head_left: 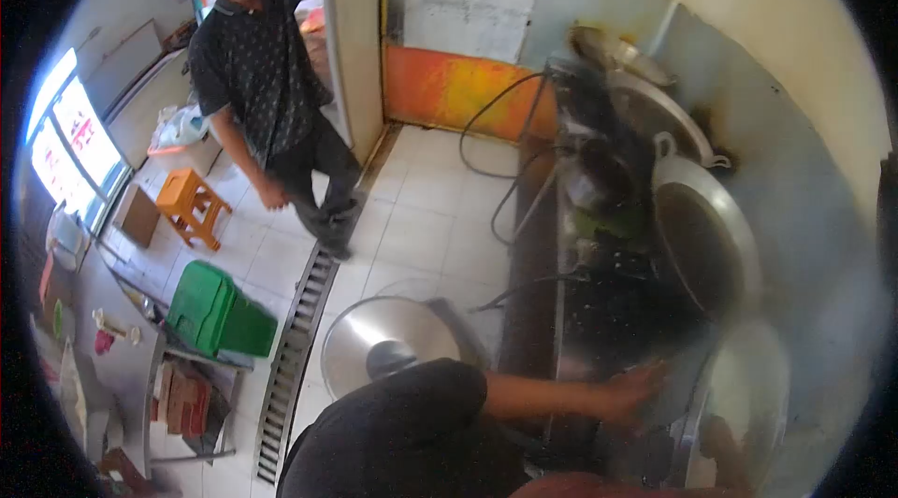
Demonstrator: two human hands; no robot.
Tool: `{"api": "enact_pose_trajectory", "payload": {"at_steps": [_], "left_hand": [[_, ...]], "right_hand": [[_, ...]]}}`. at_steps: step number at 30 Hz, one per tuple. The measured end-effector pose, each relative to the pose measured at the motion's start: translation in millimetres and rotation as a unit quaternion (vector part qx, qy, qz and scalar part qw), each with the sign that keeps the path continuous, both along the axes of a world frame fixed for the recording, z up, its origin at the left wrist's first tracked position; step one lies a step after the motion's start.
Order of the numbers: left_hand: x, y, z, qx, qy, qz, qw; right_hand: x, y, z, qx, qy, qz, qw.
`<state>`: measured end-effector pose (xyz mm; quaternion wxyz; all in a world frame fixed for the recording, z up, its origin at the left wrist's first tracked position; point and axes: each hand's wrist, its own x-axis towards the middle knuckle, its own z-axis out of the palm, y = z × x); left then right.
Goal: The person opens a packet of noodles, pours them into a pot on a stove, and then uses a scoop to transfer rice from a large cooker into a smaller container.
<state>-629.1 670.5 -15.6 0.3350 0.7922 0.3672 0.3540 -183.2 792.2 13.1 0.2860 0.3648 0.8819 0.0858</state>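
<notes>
My left hand (641, 393) reaches over the dark stove (622, 311), just left of a large pale pan (748, 386) at the lower right. Its fingers look stretched out and apart, though blurred, and nothing shows in them. Lower down, my right hand (722, 449) is at the near side of the same pan, overlapping its rim; haze and blur hide its fingers and anything they may hold. Haze also covers the pan's contents. Beyond it, a wide metal pan (706, 236) with loop handles leans against the wall.
Another person (271, 86) in dark clothes stands by the doorway, one arm raised. A round metal lid (388, 344) lies below the stove's left side. Black hoses run beside the stove. A floor drain (299, 358), green bin (220, 311) and orange stool (190, 203) are at left.
</notes>
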Motion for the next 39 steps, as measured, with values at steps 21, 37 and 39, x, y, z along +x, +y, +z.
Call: {"api": "enact_pose_trajectory", "payload": {"at_steps": [21,37,39], "left_hand": [[-4.9,-17.2,18.9,0.044,-0.015,0.006,0.999],[-19.9,-39.3,15.2,0.166,0.056,0.066,0.982],[-24.1,-50.4,-15.5,0.142,0.009,0.055,0.988]], "right_hand": [[-105.1,-2.2,30.0,-0.104,-0.074,-0.214,0.968],[-177.8,-161.7,156.4,-0.384,0.419,-0.551,0.611],[-161.1,-173.4,150.8,-0.432,0.478,-0.543,0.538]]}}
